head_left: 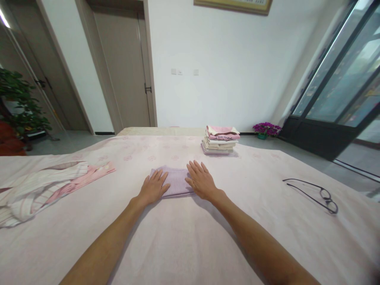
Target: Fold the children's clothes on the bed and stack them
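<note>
A lilac ribbed garment (177, 183), folded into a flat rectangle, lies in front of me on the pale pink cloth (172, 241). My left hand (153, 186) rests on its left end, fingers stretched and slightly apart. Over the right end lies my right hand (202, 180), its fingers spread and flat. Neither hand grips the garment. Beyond my right hand stands a stack of folded clothes (220, 143), with a pink printed piece on top and cream and white layers below.
Unfolded striped and pink clothes (44, 186) lie in a heap at the left. A pair of dark-framed glasses (322, 196) sits open on the right side of the cloth. Purple flowers (266, 128) stand on the floor near the glass door (335, 87).
</note>
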Motion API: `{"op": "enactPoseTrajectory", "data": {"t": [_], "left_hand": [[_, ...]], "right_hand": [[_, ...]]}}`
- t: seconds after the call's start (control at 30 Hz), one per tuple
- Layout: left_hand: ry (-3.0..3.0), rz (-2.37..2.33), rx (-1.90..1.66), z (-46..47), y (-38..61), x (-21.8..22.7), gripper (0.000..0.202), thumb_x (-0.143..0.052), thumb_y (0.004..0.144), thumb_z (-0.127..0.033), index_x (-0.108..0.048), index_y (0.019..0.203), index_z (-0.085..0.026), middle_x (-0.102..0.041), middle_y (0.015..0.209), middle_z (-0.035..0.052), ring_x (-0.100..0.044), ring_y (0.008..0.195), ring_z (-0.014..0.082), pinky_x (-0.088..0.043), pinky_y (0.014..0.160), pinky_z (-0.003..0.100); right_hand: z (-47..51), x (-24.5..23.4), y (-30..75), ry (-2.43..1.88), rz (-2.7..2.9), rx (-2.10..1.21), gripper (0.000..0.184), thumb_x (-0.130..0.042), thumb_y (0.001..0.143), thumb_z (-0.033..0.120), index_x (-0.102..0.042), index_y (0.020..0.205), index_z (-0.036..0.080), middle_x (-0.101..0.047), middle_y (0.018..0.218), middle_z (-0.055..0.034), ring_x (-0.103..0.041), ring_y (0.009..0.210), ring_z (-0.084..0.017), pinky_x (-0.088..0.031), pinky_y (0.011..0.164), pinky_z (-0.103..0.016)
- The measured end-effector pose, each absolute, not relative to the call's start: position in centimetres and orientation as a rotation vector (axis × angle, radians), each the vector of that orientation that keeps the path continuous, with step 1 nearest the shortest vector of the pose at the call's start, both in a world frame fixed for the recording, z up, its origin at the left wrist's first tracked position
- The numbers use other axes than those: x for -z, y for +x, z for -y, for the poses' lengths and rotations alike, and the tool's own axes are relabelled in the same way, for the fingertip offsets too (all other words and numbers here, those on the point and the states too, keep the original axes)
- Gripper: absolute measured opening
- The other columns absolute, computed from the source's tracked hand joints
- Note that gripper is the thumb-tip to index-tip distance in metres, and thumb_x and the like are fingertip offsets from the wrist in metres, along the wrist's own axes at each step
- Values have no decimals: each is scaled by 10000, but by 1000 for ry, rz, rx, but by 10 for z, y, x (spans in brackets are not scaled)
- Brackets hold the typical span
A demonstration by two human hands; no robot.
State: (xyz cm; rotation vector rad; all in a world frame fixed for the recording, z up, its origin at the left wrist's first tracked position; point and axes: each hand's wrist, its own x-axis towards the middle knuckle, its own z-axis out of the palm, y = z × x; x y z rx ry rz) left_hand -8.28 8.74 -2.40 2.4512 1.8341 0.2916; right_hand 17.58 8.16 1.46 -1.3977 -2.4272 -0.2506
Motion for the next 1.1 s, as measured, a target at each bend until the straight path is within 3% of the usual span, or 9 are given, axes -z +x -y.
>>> {"op": "enactPoseTrajectory", "data": {"t": [0.2, 0.47, 0.57, 0.7, 0.83, 0.97, 1.1], "left_hand": [[2441, -1848, -280, -87, -88, 24, 642, -315, 976, -548, -338, 1526, -217, -223, 1624, 120, -168, 1501, 313, -197, 1162, 523], [2294, -2039, -332, -84, -97, 27, 621, -310, 983, -496, -339, 1509, -169, -239, 1613, 155, -224, 1484, 317, -189, 1163, 512], [2214, -2156, -400, -80, -98, 24, 597, -309, 983, -455, -371, 1477, -127, -365, 1554, 191, -332, 1440, 298, -243, 1146, 455], [2096, -2306, -503, -74, -100, 15, 572, -333, 959, -457, -445, 1417, -132, -610, 1321, 196, -548, 1243, 309, -388, 1017, 402], [1918, -2303, -550, -73, -109, 7, 583, -349, 935, -490, -480, 1383, -141, -666, 1213, 182, -621, 1115, 323, -458, 882, 393], [1731, -2121, -548, -81, -121, 5, 568, -478, 856, -574, -615, 1230, -169, -698, 1165, 166, -647, 1078, 340, -468, 850, 382], [1518, -1792, -791, -85, -122, 2, 481, -671, 723, -421, -676, 1109, -136, -738, 1033, 142, -679, 971, 309, -489, 756, 317]], "right_hand": [[-97, 12, 188, -1543, 2508, 164, 628, -304, 1001, 522, -417, 1481, 133, -359, 1558, -139, -241, 1476, -280, -149, 1197, -493], [-96, 5, 186, -1568, 2496, 168, 578, -302, 1007, 480, -448, 1464, 158, -382, 1548, -126, -249, 1473, -278, -157, 1191, -517], [-94, -3, 178, -1574, 2445, 233, 586, -317, 1004, 495, -428, 1478, 169, -354, 1562, -123, -232, 1478, -290, -107, 1196, -541], [-85, -7, 162, -1403, 2497, 257, 618, -298, 1007, 523, -367, 1515, 177, -292, 1593, -97, -189, 1492, -274, -31, 1210, -524], [-77, 0, 152, -1293, 2621, 128, 614, -268, 1017, 521, -352, 1523, 183, -294, 1593, -90, -208, 1487, -258, -69, 1212, -503], [-76, 8, 152, -1309, 2647, 55, 622, -277, 1013, 533, -333, 1531, 195, -285, 1596, -95, -234, 1478, -265, -126, 1200, -499], [-77, 9, 154, -1302, 2636, 56, 621, -271, 1013, 537, -336, 1529, 198, -293, 1595, -95, -241, 1474, -266, -125, 1200, -491]]}}
